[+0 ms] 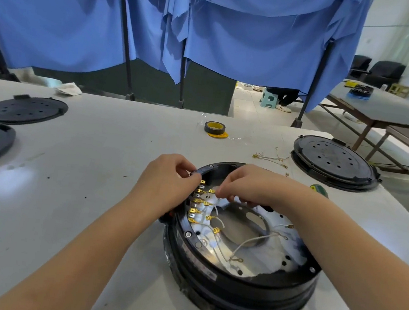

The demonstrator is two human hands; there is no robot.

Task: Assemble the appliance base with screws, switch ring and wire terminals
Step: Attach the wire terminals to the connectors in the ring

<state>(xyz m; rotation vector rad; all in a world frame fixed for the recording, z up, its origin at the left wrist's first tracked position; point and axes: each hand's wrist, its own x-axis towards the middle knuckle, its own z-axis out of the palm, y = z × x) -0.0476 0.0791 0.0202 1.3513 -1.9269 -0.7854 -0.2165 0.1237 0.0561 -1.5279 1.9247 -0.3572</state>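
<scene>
Blue curtains (239, 42) hung beyond the grey table (92, 166), where the appliance base (240, 271) sat near-centre. The left hand (165, 183) pinched its far-left rim; the right hand (248, 186) pinched a wire terminal (211, 191). A misaligned push could bend the tab.

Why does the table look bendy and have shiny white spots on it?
In the head view, the wide-angle lens curves the table edge and the blue curtain; the white spots are lamp glare on the tabletop, left of the left hand; the metal plate inside the appliance base glints too.
</scene>
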